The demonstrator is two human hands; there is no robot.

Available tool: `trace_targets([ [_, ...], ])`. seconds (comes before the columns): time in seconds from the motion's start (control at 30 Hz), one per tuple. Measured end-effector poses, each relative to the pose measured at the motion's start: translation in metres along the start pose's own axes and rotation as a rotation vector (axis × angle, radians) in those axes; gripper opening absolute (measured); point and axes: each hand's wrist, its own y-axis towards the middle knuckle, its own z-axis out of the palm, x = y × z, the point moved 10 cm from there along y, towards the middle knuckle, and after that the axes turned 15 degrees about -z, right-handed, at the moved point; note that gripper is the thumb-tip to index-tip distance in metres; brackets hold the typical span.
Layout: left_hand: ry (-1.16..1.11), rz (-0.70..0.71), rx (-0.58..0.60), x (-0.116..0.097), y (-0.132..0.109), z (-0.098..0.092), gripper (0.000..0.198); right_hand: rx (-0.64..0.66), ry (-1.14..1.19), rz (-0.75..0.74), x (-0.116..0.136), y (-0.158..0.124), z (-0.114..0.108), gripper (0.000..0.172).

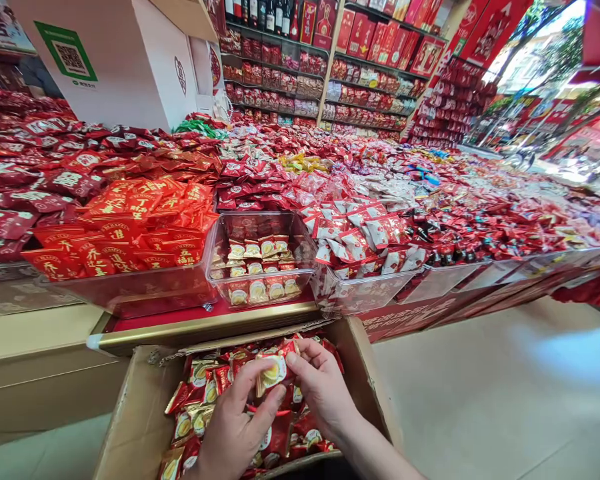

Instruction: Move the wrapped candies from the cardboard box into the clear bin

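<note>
Left hand (235,430), right hand (321,390) pinch one sweet packet (271,373) by its edges, likely keeping it clear, over the box (130,407) at its far edge.

A sweet shop: heaped wrapped candies (390,200) in clear bins (260,280), stocked shelves (330,60) behind.

Glossy foil-like wrappers (273,373) fill a matt brown cardboard box (140,413). At the counter's front edge, a clear, shiny plastic bin (263,290) sits above a brassy metal trim (205,330).

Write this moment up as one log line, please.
left hand: pinching sweet packet | right hand: pinching same packet | where: over cardboard box full of sweets | above: clear bin, part-filled
</note>
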Motion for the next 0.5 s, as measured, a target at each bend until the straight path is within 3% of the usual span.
trace_targets([
  [0.07,-0.097,-0.104,0.080,0.013,0.003,0.006,0.047,0.018,-0.097,-0.040,0.005,0.004,-0.002,0.024],
  [0.13,-0.141,-0.185,0.125,0.025,0.004,0.010,0.046,0.070,-0.188,-0.071,0.006,0.005,0.000,0.023],
  [0.23,-0.177,-0.217,0.097,0.032,0.004,0.008,0.028,0.166,-0.261,-0.044,-0.003,0.000,0.004,0.022],
  [0.33,-0.290,-0.254,0.020,0.041,0.001,-0.002,0.026,0.256,-0.326,-0.019,-0.005,-0.006,0.011,0.021],
  [0.4,-0.336,-0.286,-0.018,0.049,-0.001,-0.009,0.029,0.319,-0.455,-0.112,0.018,-0.001,0.023,0.018],
  [0.5,-0.282,-0.305,0.024,0.063,-0.002,-0.013,0.035,0.386,-0.637,-0.433,0.089,0.025,0.065,0.013],
])
